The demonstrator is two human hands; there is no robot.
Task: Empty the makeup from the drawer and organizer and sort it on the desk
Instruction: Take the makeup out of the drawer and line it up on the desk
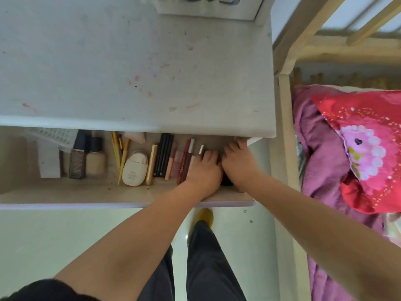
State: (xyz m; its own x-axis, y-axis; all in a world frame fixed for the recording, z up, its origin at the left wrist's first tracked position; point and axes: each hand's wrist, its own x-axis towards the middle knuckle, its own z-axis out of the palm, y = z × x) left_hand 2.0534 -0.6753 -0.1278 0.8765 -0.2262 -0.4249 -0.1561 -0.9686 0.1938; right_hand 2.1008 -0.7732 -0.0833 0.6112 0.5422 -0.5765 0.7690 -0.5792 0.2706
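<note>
Both hands reach into the open drawer, the left hand and right hand with fingers curled around a dark object between them, grip unclear, with lip pencils just left of the left fingertips.

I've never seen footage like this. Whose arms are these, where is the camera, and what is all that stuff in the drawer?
No machine here: a person wears a camera on the head, looking down at their own arms. An open drawer under a white desk holds makeup: two foundation bottles, yellow-handled brushes, a cream compact, a gold tube, dark pencils and lip pencils. The left hand and right hand reach into the drawer's right end around something dark; what it is, and whether it is gripped, I cannot tell. A bed with a pink pillow stands to the right.
</note>
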